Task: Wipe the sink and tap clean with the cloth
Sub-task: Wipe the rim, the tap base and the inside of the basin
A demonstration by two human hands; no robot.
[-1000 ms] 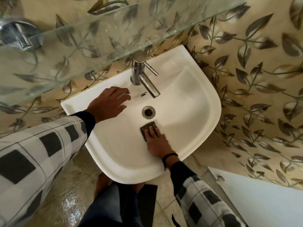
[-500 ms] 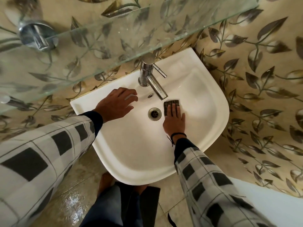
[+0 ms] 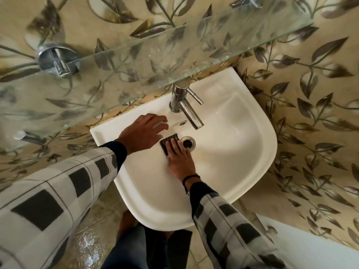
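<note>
Mid-frame, the flat right hand (image 3: 179, 162) has swept the cloth (image 3: 165, 142) left past the drain (image 3: 187, 142), still wiping; the flat left hand (image 3: 142, 133) braces on the sink (image 3: 242, 152).

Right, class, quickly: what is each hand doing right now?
Left hand: open, resting on the sink rim.
Right hand: open, fingers flat, pressing the cloth.

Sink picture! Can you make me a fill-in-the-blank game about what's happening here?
1. The right hand presses the dark cloth flat beside the round ____ in the sink.
2. The left hand rests on the sink's rim and holds ____.
3. The shelf above the tap is made of ____.
Missing words: drain, nothing, glass.
</note>
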